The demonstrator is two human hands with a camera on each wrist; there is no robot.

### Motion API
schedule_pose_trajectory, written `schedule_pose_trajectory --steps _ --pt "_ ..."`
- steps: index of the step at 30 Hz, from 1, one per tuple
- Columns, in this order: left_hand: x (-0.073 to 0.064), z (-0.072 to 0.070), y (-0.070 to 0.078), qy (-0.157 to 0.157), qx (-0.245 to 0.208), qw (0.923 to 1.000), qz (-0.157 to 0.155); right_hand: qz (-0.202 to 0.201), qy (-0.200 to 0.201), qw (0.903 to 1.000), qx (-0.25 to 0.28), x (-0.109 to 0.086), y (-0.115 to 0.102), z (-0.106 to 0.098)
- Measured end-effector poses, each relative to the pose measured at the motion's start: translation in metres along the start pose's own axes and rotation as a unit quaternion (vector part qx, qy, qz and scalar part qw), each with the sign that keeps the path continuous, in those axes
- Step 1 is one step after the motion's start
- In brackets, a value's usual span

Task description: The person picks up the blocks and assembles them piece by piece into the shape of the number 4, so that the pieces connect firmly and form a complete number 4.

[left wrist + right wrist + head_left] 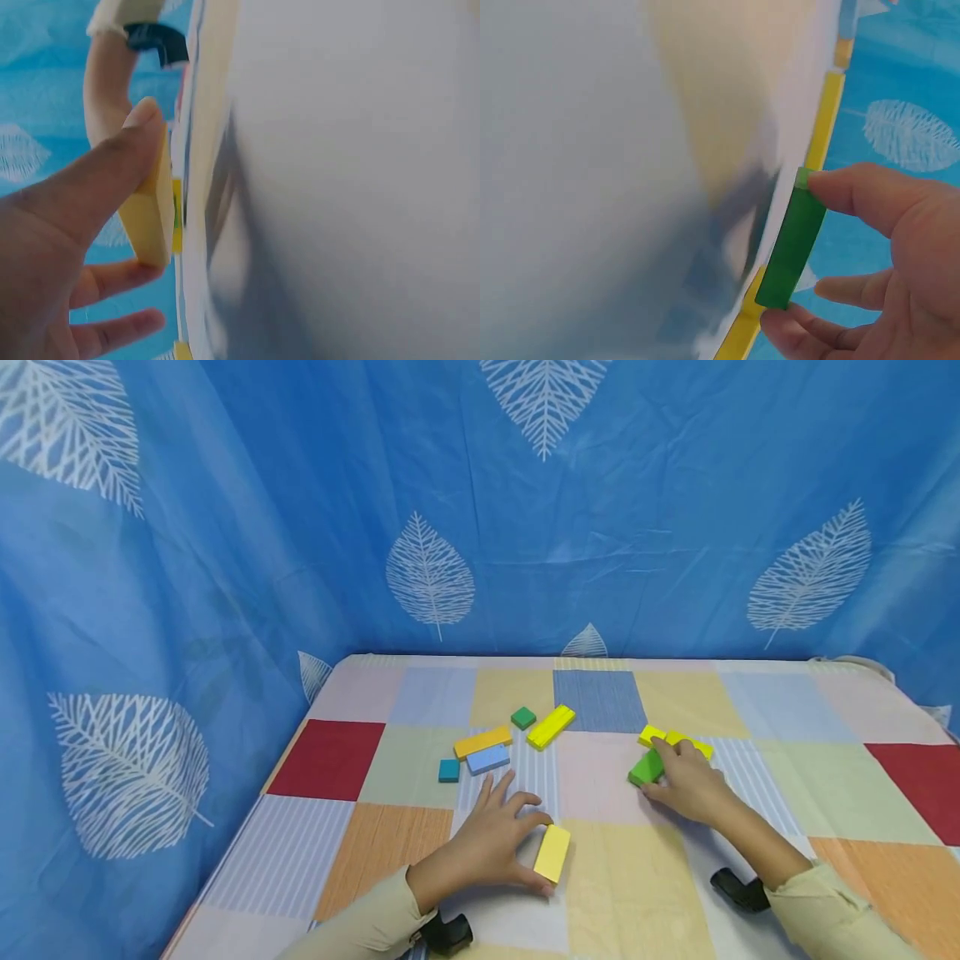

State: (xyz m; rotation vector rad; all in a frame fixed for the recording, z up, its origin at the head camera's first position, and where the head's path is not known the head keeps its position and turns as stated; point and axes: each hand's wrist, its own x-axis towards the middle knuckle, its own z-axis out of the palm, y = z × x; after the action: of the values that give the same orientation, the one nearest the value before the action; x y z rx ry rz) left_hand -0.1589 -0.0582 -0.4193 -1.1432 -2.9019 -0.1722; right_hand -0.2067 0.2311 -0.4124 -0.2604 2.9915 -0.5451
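My left hand [491,837] pinches a pale yellow block [552,853] between thumb and index finger, low over the patchwork cloth. In the left wrist view the thumb lies along one end of that yellow block [152,214] and a fingertip presses the other. Farther right, my right hand [692,783] grips a green block [647,768] by its two ends. The right wrist view shows this green block [791,240] between thumb and fingertips. Just beyond it lie two bright yellow blocks [651,736], partly covered by the fingers.
Left of centre lie an orange block [482,742], a light blue block [487,760], a small teal block [448,771], a small green block [522,718] and a long yellow block [551,727]. A blue leaf-print curtain [517,527] hangs behind the table [330,760].
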Motion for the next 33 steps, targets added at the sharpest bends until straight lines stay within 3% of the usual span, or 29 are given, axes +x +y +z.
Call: schedule_pose_trajectory --steps 6,15,23,33 --pt "-0.008 0.001 0.015 0.034 -0.001 0.9994 -0.001 -0.069 0.025 0.9966 0.037 -0.007 -0.017 0.004" --pt "-0.01 0.009 0.026 0.052 0.0 0.9986 -0.002 -0.161 0.035 0.9848 0.053 -0.017 -0.037 0.009" --pt "-0.009 0.012 0.028 0.047 0.01 0.9987 -0.015 -0.199 0.007 0.9773 0.072 -0.026 -0.052 0.018" --pt "-0.008 0.012 0.03 0.041 0.027 0.9987 -0.016 -0.216 -0.02 0.9727 0.083 -0.027 -0.061 0.024"
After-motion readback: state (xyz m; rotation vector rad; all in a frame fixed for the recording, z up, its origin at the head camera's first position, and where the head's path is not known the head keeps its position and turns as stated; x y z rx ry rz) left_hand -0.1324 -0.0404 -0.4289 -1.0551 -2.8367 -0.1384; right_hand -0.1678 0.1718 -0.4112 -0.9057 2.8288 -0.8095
